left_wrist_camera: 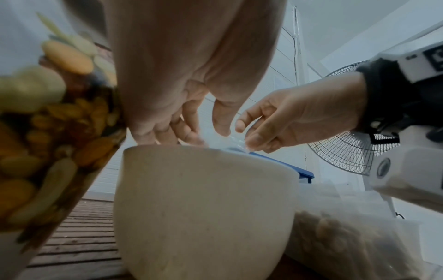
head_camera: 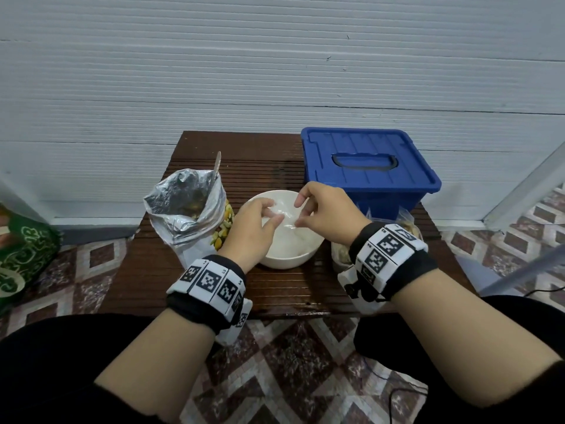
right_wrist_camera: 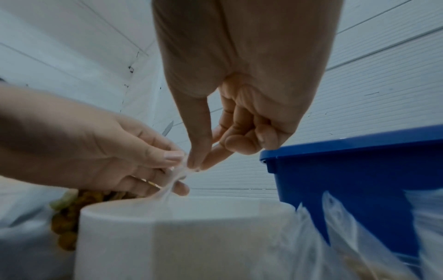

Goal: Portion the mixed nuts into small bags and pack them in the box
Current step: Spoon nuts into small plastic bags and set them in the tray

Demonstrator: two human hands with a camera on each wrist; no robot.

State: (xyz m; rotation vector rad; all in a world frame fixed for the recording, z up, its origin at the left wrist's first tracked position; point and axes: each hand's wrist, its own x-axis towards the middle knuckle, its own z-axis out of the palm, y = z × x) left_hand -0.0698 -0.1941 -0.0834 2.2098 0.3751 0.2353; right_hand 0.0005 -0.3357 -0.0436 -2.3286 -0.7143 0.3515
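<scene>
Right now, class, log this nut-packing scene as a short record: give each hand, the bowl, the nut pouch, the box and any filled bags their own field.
left hand: pinches the clear small bag
right hand: pinches the same bag's opposite edge
white bowl: mid-table, under the bag
foil nut pouch: open, left of bowl, utensil handle sticking out
blue box: lid on, behind-right of bowl
filled bags: right of bowl, partly hidden by wrist

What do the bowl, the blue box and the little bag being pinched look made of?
Bowl: probably glazed ceramic, white, thick-walled, smooth.
Blue box: moulded plastic, ribbed lid, slight sheen.
Small bag: thin clear plastic film, crinkled, see-through, pinched by left hand and right hand.
</scene>
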